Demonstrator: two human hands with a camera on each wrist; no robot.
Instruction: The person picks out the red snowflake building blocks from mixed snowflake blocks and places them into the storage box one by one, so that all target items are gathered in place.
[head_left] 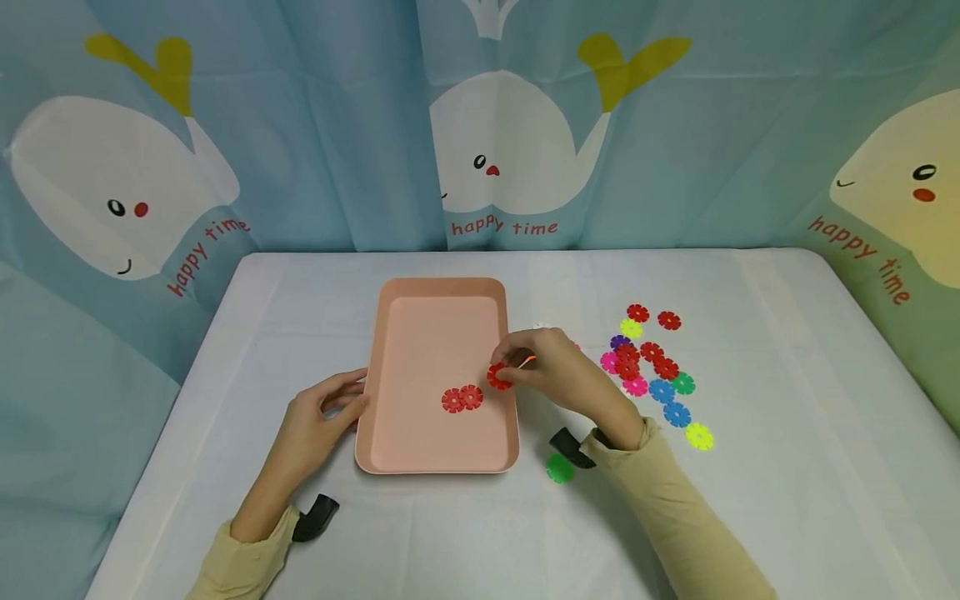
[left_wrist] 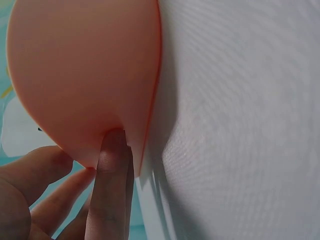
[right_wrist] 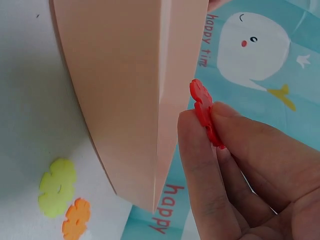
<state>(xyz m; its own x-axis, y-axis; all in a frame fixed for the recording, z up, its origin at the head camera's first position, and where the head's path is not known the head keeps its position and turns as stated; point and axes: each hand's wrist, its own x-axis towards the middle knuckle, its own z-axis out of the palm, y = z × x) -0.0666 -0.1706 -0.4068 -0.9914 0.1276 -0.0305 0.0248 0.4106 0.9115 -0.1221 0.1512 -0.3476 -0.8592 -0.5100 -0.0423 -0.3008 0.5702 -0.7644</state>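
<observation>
A green piece (head_left: 560,468) is lying nearest on the tabletop (head_left: 450,533), beside the right wrist, partly covered from above. The left hand (head_left: 315,425) is gripping the left side of the tray (head_left: 442,286), a fingertip pressing the outer wall; its remaining grip is partly hidden. The tray's long axis is running near to far. Inside, two red pieces (head_left: 462,398) are lying together. The right hand (head_left: 551,371) is pinching a third red piece (right_wrist: 204,112) between thumb and finger, just inside the right rim and above the tray floor. In my judgement the governing relation is this: the pair is lying left of the held piece and slightly nearer, with the right hand closer. An orange piece (right_wrist: 76,218) is sitting almost wholly behind that hand in the head view. Farther right, a multicoloured scatter (head_left: 628,362) is overlapping, its exact count uncertain. A whale-printed cloth (head_left: 337,167) is hanging beyond.
</observation>
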